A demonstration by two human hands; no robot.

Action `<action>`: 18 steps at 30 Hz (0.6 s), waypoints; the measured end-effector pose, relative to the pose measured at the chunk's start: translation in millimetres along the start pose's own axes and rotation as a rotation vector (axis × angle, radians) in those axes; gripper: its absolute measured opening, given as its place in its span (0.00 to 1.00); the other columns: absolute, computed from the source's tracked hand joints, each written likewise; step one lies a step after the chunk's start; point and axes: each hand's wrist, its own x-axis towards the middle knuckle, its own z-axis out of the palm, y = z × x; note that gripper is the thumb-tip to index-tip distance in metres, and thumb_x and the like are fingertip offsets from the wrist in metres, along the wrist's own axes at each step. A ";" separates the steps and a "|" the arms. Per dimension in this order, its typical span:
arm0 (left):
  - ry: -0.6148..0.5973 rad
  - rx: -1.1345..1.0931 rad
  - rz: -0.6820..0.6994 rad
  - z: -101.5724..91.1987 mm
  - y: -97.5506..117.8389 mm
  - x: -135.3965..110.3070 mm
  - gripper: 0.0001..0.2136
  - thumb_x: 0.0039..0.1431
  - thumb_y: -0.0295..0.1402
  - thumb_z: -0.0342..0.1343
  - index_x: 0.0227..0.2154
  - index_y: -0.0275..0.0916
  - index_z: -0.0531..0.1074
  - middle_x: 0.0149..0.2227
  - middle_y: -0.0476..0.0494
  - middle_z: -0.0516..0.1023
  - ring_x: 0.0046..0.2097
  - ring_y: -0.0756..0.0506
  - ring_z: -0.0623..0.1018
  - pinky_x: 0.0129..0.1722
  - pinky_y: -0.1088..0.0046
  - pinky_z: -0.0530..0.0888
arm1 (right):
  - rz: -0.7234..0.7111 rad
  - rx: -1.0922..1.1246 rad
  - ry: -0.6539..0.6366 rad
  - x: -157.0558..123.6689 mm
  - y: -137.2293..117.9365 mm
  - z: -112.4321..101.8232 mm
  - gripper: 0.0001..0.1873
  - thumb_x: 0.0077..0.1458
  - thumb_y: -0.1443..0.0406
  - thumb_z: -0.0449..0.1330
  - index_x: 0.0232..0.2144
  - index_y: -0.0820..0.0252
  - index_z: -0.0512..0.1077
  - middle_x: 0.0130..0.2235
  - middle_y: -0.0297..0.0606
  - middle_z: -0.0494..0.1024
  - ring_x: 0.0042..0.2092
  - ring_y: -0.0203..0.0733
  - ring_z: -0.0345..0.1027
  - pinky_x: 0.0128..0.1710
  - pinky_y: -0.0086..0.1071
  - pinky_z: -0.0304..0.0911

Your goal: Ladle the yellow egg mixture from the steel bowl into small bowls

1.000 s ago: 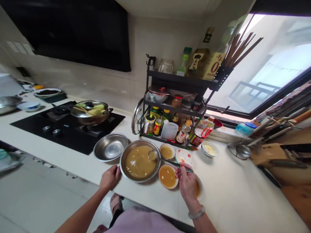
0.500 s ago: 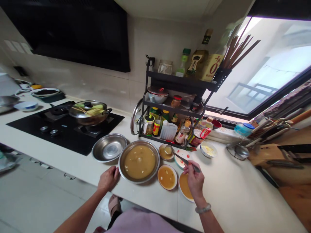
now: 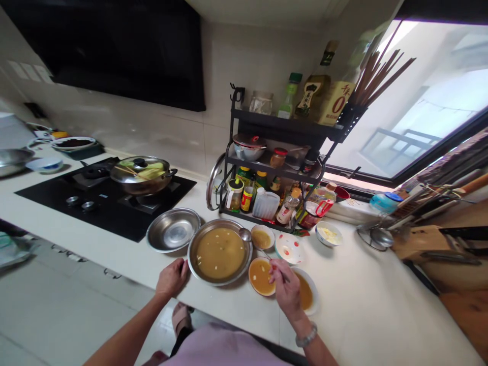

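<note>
A steel basin of yellow-brown liquid with pale bits stands before me. My right hand grips the handle of a ladle, whose bowl is over the basin's right rim. Below that hand, partly covered, are a bowl of orange-brown liquid and a second filled bowl. A small bowl of the yellow-brown liquid sits beside the ladle, and a white bowl with red spots is to its right. My left hand is closed at the basin's left side; its fingertips are hidden.
An empty steel basin stands left of the full one. Farther left, a lidded pan sits on the black cooktop. Behind are a spice rack and a small bowl of pale pieces. A knife block stands at right.
My right hand has moved left with the ladle. The ladle's bowl went from over the small bowl to the basin's right rim. My left hand has stayed beside the basin.
</note>
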 end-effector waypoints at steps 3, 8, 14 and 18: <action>-0.011 0.002 -0.008 -1.2 1.1 -0.1 0.17 0.65 0.40 0.39 0.27 0.41 0.69 0.33 0.41 0.80 0.35 0.45 0.77 0.34 0.71 0.64 | 0.053 0.040 -0.064 -6.1 1.0 27.0 0.12 0.63 0.65 0.51 0.41 0.56 0.75 0.37 0.40 0.77 0.25 0.35 0.69 0.25 0.30 0.70; -0.015 -0.018 -0.013 -5.0 3.5 -1.0 0.17 0.65 0.41 0.39 0.28 0.41 0.70 0.33 0.41 0.81 0.35 0.44 0.77 0.35 0.71 0.64 | 0.347 0.205 -0.043 -7.6 -1.8 56.6 0.13 0.60 0.57 0.54 0.37 0.58 0.74 0.26 0.35 0.75 0.21 0.37 0.67 0.20 0.30 0.67; -0.021 -0.029 -0.025 -6.5 3.9 -1.2 0.17 0.65 0.41 0.40 0.27 0.41 0.70 0.33 0.42 0.80 0.35 0.45 0.77 0.35 0.72 0.64 | 0.582 0.363 0.182 3.0 -1.5 48.3 0.18 0.52 0.51 0.61 0.36 0.60 0.70 0.21 0.33 0.74 0.19 0.38 0.66 0.18 0.30 0.65; -0.029 -0.008 -0.018 -5.7 3.6 -0.9 0.18 0.65 0.41 0.39 0.27 0.41 0.69 0.33 0.41 0.80 0.36 0.45 0.77 0.34 0.72 0.64 | 0.612 0.371 0.225 5.4 -5.2 33.7 0.18 0.51 0.52 0.62 0.36 0.59 0.70 0.23 0.36 0.76 0.21 0.41 0.68 0.19 0.32 0.65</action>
